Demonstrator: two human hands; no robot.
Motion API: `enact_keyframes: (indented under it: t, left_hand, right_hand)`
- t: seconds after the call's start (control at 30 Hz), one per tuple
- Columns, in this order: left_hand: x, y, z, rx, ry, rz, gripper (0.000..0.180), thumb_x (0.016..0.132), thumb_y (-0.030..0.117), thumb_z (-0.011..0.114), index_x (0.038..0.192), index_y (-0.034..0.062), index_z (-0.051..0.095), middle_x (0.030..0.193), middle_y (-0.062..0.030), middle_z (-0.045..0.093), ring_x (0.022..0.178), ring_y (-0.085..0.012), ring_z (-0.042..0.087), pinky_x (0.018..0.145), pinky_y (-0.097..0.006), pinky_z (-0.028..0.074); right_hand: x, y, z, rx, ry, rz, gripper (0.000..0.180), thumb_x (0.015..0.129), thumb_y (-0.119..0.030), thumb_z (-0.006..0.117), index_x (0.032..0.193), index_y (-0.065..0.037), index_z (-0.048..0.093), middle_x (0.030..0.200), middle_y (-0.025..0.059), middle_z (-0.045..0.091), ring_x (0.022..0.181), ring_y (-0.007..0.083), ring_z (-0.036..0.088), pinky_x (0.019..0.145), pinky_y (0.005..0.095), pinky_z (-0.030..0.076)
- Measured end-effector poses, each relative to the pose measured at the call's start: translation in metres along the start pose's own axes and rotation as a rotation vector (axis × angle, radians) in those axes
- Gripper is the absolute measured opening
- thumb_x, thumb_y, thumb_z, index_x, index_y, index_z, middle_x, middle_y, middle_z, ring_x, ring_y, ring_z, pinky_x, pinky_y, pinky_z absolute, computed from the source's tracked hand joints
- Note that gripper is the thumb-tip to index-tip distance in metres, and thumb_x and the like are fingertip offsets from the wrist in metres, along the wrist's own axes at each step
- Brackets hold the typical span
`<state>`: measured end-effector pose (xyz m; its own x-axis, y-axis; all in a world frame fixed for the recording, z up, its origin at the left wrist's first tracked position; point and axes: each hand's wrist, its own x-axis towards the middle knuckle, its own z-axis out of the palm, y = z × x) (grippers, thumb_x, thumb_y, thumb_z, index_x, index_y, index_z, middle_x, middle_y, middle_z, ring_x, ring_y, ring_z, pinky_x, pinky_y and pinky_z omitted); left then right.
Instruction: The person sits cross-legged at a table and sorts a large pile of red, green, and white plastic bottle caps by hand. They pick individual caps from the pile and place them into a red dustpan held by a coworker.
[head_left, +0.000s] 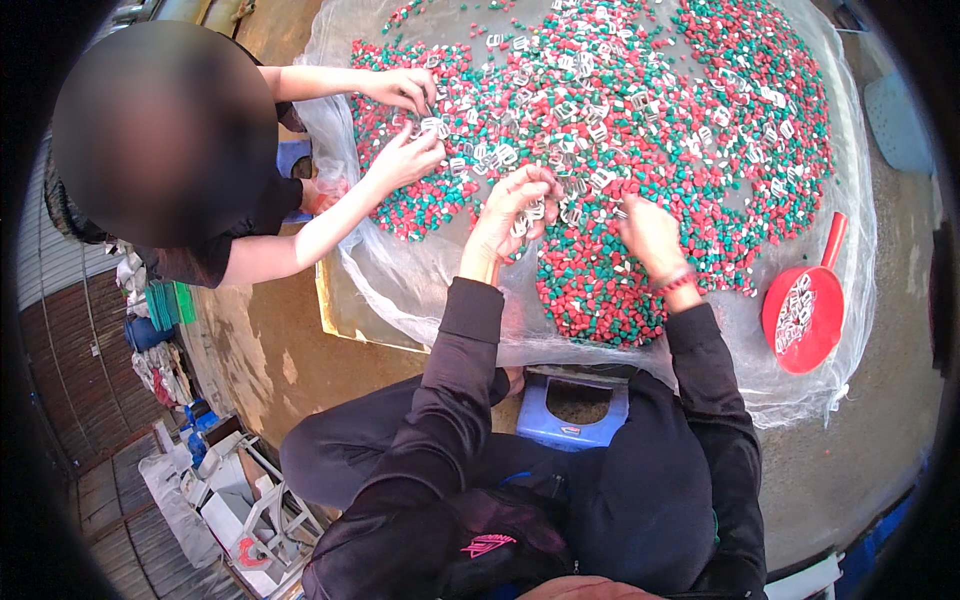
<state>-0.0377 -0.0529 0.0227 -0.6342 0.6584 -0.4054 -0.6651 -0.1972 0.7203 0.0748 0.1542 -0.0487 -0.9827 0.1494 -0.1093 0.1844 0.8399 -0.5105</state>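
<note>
Small red, green and white plastic pieces [600,300] lie in a wide loose pile, with white slotted buckles [600,130] scattered among them. At the pile's near left part, my left hand [508,215] is closed around several white buckles [530,213], held in its curled fingers. A little to the right, my right hand [655,240] reaches down to the pile, knuckles up and fingers drawn together. What its fingertips pinch, if anything, is too small to make out. A red bracelet circles that wrist.
A red long-handled scoop [825,335] with white buckles inside rests at the right. Clear plastic sheeting [400,300] lies under the pile. Across at the left, a co-worker's hands [405,160] handle buckles. A blue stool [550,428] stands between my legs; a pale blue basket [893,122] is far right.
</note>
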Motion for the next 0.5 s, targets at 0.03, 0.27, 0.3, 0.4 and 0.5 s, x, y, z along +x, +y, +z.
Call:
enact_keyframes:
  t: [0.03, 0.27, 0.3, 0.4, 0.5]
  left_hand:
    - [-0.002, -0.003, -0.003, 0.170, 0.087, -0.058, 0.022, 0.083, 0.018, 0.065, 0.097, 0.0030, 0.057, 0.081, -0.0087, 0.060, 0.062, -0.0107, 0.057, 0.037, -0.020, 0.039]
    - [0.011, -0.062, 0.011, 1.464, 0.350, 0.076, 0.031, 0.075, 0.023, 0.076, 0.092, -0.0021, 0.066, 0.066, -0.0153, 0.064, 0.060, -0.0219, 0.064, 0.060, -0.036, 0.049]
    - [0.013, -0.063, 0.014, 1.386, 0.315, 0.138, 0.028, 0.077, 0.022, 0.075, 0.089, -0.0017, 0.066, 0.064, -0.0125, 0.064, 0.057, -0.0185, 0.062, 0.056, -0.034, 0.047]
    - [0.018, -0.054, 0.024, 1.094, 0.174, 0.063, 0.021, 0.081, 0.020, 0.072, 0.084, 0.0000, 0.064, 0.061, -0.0053, 0.060, 0.051, -0.0102, 0.055, 0.046, -0.027, 0.042]
    - [0.018, -0.032, 0.034, 0.868, 0.085, -0.035, 0.018, 0.083, 0.018, 0.070, 0.084, 0.0027, 0.062, 0.060, 0.0001, 0.056, 0.050, -0.0050, 0.050, 0.041, -0.022, 0.036]
  right_hand:
    - [-0.008, 0.008, -0.010, 0.035, -0.019, 0.073, 0.017, 0.079, -0.015, 0.059, 0.091, -0.003, 0.059, 0.081, 0.0190, 0.064, 0.081, 0.0364, 0.064, 0.068, 0.0469, 0.051]
    - [-0.063, 0.035, -0.056, 1.312, -0.117, 0.453, 0.023, 0.093, -0.027, 0.058, 0.080, -0.007, 0.057, 0.060, -0.0056, 0.046, 0.046, 0.0021, 0.035, 0.039, 0.0191, 0.024]
    - [-0.065, 0.031, -0.058, 1.447, -0.119, 0.428, 0.024, 0.094, -0.028, 0.057, 0.081, -0.008, 0.058, 0.060, -0.0054, 0.046, 0.045, 0.0019, 0.034, 0.038, 0.0189, 0.021]
    - [-0.061, 0.020, -0.070, 1.761, -0.188, 0.386, 0.027, 0.094, -0.032, 0.055, 0.086, -0.006, 0.057, 0.065, 0.0027, 0.054, 0.042, 0.0037, 0.038, 0.035, 0.0174, 0.024]
    - [-0.050, 0.007, -0.079, 2.072, -0.213, 0.224, 0.029, 0.093, -0.031, 0.054, 0.093, -0.002, 0.056, 0.074, 0.0139, 0.060, 0.043, 0.0079, 0.046, 0.033, 0.0160, 0.031]
